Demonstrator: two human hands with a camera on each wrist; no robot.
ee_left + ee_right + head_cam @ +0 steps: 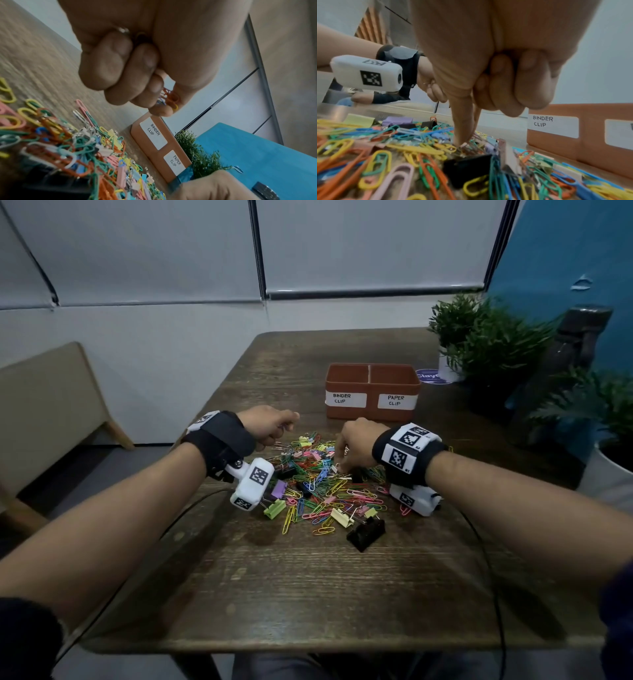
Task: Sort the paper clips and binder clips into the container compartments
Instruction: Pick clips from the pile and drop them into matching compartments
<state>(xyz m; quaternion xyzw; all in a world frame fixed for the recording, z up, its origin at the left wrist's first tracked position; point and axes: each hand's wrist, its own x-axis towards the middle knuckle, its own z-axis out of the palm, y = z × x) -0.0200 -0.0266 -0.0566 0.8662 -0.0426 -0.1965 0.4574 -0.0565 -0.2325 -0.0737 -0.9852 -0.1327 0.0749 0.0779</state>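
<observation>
A pile of coloured paper clips and binder clips (318, 481) lies mid-table. Behind it stands a brown two-part container (371, 414), labelled BINDER CLIP on the left (345, 398) and PAPER CLIP on the right (396, 400). My left hand (274, 424) hovers over the pile's far left edge, curled in a fist around several paper clips (169, 97). My right hand (344, 457) reaches down into the pile's far right part. Its thumb and index fingertips (461, 140) pinch at the wire handles of a small binder clip, with the other fingers curled.
A large black binder clip (366, 532) lies at the pile's near edge, a green one (274, 508) at its left. Potted plants (479, 344) crowd the table's right side, with a white pot (609, 474) nearer. A bench (51, 392) stands left of the table. Cables trail from both wrists.
</observation>
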